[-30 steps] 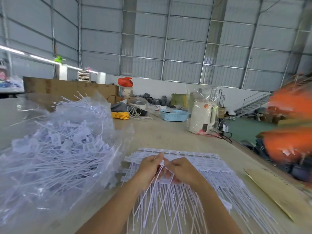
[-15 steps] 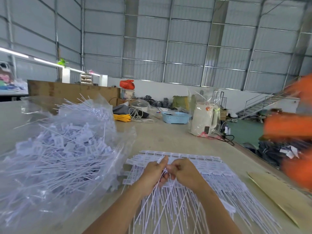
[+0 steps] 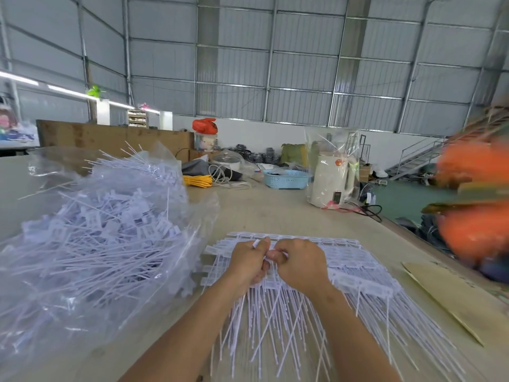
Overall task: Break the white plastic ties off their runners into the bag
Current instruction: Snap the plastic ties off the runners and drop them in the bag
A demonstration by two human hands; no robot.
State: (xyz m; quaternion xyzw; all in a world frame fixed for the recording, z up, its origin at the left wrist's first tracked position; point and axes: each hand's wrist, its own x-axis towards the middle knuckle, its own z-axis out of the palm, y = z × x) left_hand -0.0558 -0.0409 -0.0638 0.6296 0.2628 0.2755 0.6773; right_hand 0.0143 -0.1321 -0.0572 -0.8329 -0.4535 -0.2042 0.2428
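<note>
A stack of white plastic ties on their runners (image 3: 355,268) lies flat on the table in front of me, tails pointing toward me. My left hand (image 3: 249,261) and my right hand (image 3: 298,264) meet over the stack's head end, fingers curled, each gripping a bunch of ties between them. Loose tie tails (image 3: 271,318) hang down below both fists. To the left, a large clear plastic bag (image 3: 91,244) bulges with several loose white ties.
A cardboard sheet (image 3: 451,299) lies at the right table edge. A white kettle in plastic wrap (image 3: 332,180), a blue basket (image 3: 285,179) and yellow cord (image 3: 198,180) stand further back. A blurred orange shape (image 3: 473,205) moves at the right.
Both hands stay clasped over the ties at the stack's head end, shifting only slightly. The blurred orange shape at the right keeps moving.
</note>
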